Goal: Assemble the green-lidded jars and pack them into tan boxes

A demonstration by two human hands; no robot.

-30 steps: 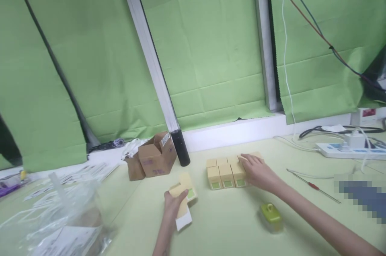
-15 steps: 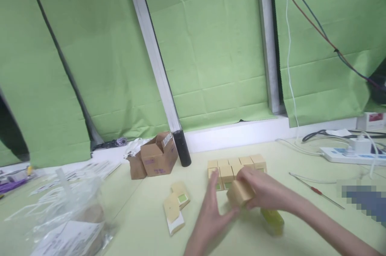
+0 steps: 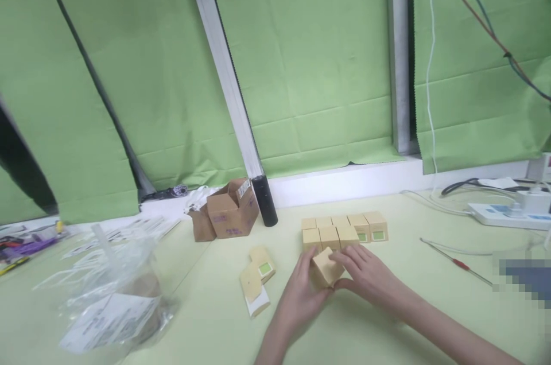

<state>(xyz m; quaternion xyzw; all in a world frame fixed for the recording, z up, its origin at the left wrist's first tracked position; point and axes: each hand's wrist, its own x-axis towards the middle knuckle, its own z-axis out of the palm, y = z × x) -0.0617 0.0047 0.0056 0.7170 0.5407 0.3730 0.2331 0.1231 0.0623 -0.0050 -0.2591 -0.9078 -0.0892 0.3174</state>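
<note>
A small kraft-paper box point(image 3: 328, 266) is held tilted between both hands, just in front of the rows of similar boxes. My left hand point(image 3: 301, 287) wraps its left side, thumb low and fingers behind. My right hand point(image 3: 361, 270) grips it from the right, with fingertips over the top and the thumb near the lower edge. Behind them stand several small kraft boxes point(image 3: 329, 234) in two close rows, some with green labels on the front. To the left lie flat, folded kraft boxes point(image 3: 251, 280), one with a green label.
A brown carton point(image 3: 235, 210) and black cylinder point(image 3: 264, 201) stand at the back. At left sits a clear plastic bag point(image 3: 124, 290) with a white label. On the right are a thin tool with a red grip point(image 3: 460, 264), a power strip point(image 3: 495, 214) and cables.
The left hand has closed in on the box, which both hands now hold, further left and tilted. A yellow-green item seen beneath the right wrist is now hidden. The view has shifted slightly.
</note>
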